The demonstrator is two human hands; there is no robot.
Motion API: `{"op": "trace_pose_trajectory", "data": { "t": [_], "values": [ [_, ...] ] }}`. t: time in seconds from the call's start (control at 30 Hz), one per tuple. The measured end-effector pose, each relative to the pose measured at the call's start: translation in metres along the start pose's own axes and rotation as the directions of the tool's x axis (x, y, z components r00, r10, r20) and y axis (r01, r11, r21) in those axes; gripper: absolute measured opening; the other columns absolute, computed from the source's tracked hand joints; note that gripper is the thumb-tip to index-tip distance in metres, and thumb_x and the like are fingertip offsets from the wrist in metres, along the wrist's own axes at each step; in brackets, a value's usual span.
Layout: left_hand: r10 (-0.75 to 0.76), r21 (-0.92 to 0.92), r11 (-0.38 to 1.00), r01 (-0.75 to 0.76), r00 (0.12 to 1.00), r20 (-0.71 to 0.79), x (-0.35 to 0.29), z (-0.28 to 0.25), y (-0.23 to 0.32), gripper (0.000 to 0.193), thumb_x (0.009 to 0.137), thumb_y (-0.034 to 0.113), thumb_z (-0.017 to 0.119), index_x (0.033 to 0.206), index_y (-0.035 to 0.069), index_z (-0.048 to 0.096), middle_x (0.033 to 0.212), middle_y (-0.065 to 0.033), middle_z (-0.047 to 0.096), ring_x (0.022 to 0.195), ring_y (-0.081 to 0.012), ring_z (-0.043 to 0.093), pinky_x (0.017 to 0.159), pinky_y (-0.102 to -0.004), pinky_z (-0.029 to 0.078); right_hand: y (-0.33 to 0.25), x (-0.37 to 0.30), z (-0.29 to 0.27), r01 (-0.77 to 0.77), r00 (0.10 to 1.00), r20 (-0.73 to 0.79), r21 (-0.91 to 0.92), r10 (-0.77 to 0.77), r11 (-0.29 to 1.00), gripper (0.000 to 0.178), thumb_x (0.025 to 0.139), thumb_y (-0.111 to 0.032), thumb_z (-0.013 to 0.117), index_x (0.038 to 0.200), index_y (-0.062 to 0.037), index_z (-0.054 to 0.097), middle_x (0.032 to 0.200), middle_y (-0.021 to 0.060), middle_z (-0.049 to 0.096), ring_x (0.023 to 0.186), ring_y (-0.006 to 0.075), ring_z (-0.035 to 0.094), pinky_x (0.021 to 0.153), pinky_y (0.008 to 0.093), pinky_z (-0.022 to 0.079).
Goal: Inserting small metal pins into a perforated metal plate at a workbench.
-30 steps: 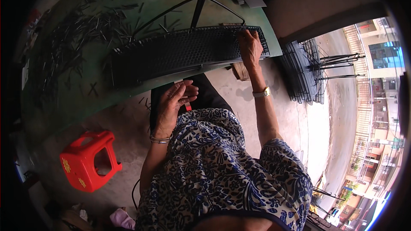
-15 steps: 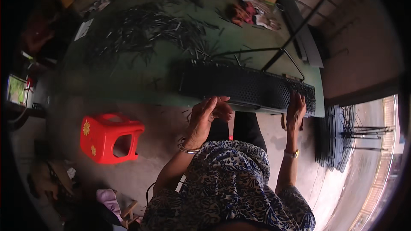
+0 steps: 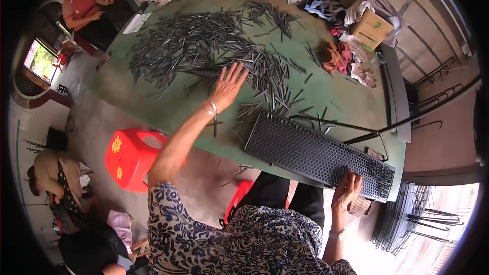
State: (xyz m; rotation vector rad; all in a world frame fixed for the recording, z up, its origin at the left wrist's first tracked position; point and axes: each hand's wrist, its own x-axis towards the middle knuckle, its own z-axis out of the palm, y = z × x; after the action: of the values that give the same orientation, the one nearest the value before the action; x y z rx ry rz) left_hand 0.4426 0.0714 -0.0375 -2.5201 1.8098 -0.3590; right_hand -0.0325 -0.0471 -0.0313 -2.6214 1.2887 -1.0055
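Note:
My left hand [image 3: 230, 87] reaches over the table with its fingers spread, palm down, at the near side of a big heap of thin dark sticks [image 3: 198, 40]. Nothing shows in its grasp. A long black perforated tray [image 3: 300, 147] lies along the table's near edge, full of round holes. Many holes at its right end look filled with dark pieces. My right hand [image 3: 349, 191] is at the tray's near edge, left of that filled end. Its fingers are bent and pressed together; whatever they pinch is too small or hidden to name.
A black metal rod frame [image 3: 377, 133] stands behind the tray. Rags [image 3: 338, 58] and a cardboard box [image 3: 372, 29] lie at the far right of the green table [image 3: 326, 99]. A red plastic stool [image 3: 127, 158] is at left. Other people [image 3: 84, 7] are on the left.
My left hand has gone from the tray's near edge, forward and left to the heap of sticks, and its fingers have spread. My right hand stays by the tray, slightly farther left along it.

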Motion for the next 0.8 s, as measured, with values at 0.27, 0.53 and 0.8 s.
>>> {"op": "trace_pose_trajectory", "data": {
  "t": [0.27, 0.53, 0.8],
  "values": [
    [0.277, 0.154, 0.926, -0.346, 0.896, 0.348, 0.101, 0.03, -0.048, 0.108, 0.067, -0.002, 0.07, 0.151, 0.017, 0.004, 0.157, -0.0073, 0.007, 0.145, -0.0251, 0.008, 0.118, -0.0441, 0.009, -0.002, 0.003, 0.002, -0.017, 0.999, 0.036, -0.022, 0.018, 1.0, 0.017, 0.088, 0.002, 0.054, 0.103, -0.0009, 0.062, 0.088, 0.0121, 0.055, 0.08, 0.027, 0.053, 0.075, 0.0383, 0.042],
    [0.466, 0.226, 0.801, -0.554, 0.815, 0.345, 0.143, 0.059, -0.067, 0.136, 0.044, 0.019, 0.089, 0.15, 0.018, 0.005, 0.156, -0.0094, 0.01, 0.144, -0.0255, 0.012, 0.119, -0.042, 0.013, -0.005, -0.002, 0.007, -0.086, 0.994, 0.065, -0.02, 0.088, 0.996, 0.018, 0.09, 0.001, 0.048, 0.103, 0.0003, 0.06, 0.09, 0.0119, 0.051, 0.082, 0.0257, 0.05, 0.076, 0.0374, 0.04],
    [0.549, -0.111, 0.824, -0.556, 0.732, 0.403, 0.163, 0.037, -0.046, 0.114, 0.052, 0.002, 0.075, 0.147, 0.004, 0.011, 0.144, -0.0194, 0.027, 0.139, -0.0319, 0.023, 0.119, -0.0428, 0.015, -0.001, -0.003, 0.007, -0.108, 0.99, 0.085, -0.053, 0.113, 0.993, 0.019, 0.092, -0.004, 0.044, 0.104, -0.0005, 0.059, 0.09, 0.0114, 0.049, 0.082, 0.0255, 0.048, 0.075, 0.0381, 0.038]
  ]
}}
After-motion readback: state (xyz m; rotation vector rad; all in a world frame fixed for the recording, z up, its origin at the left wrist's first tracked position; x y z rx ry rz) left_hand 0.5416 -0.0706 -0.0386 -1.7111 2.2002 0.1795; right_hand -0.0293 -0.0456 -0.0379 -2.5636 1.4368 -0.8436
